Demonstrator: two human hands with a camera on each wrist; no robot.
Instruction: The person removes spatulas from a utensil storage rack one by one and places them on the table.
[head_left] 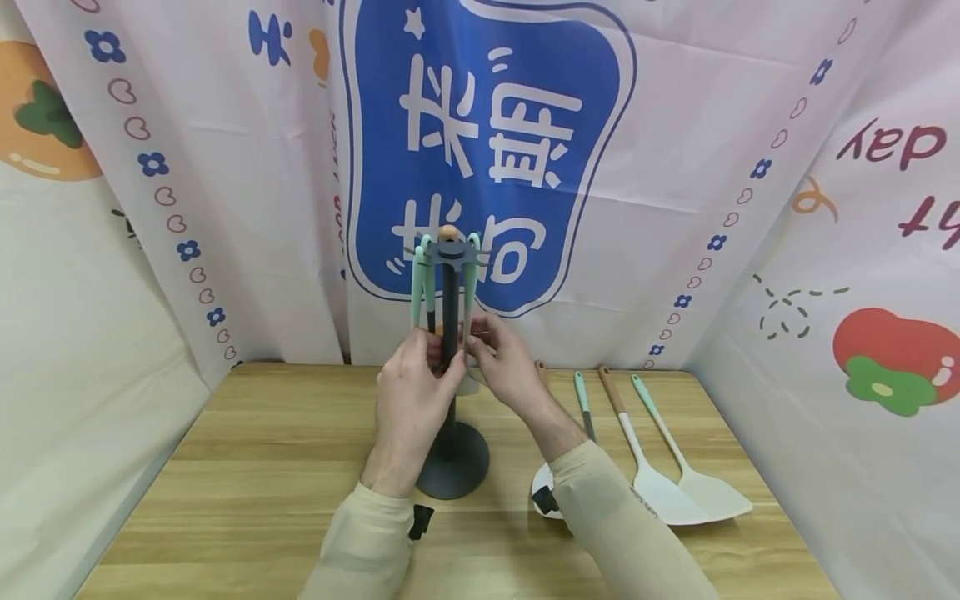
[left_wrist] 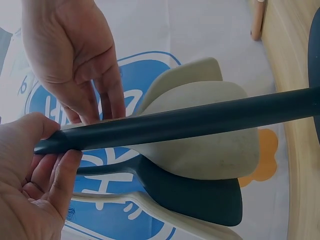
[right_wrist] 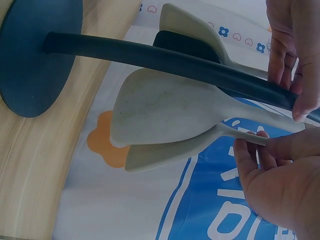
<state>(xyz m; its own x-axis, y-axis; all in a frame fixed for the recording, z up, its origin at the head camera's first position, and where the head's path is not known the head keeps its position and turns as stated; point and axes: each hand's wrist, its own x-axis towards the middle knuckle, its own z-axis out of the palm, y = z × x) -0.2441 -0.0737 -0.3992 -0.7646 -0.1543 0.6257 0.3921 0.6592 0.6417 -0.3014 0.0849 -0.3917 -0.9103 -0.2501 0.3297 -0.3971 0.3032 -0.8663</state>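
So the backdrop is a white printed curtain (head_left: pixel 690 125) with a blue panel (head_left: pixel 480 187) of characters, hanging behind a wood-grain tabletop (head_left: pixel 225 450). Head view: a dark utensil stand (head_left: pixel 453 471) is upright around the middle of the table, mint-green handles (head_left: pixel 417 283) at its top, and the left hand (head_left: pixel 412 392) and right hand (head_left: pixel 510 362) are both up at the pole (head_left: pixel 450 304). More utensils (head_left: pixel 716 493) lie over on the right, some partly covered by the right sleeve (head_left: pixel 630 508). Left wrist view: left thumb and fingers are wrapped round the pole, with a dark turner (left_wrist: pixel 200 200) nearby; can't tell what the right fingertips hold from here. Right wrist view sorts that out: the right hand pinches the thin neck of a beige spatula (right_wrist: pixel 167 154). IMO a firm left grip stops the stand tipping, and I'd handle that spatula gently so its head doesn't knock the neighbours.
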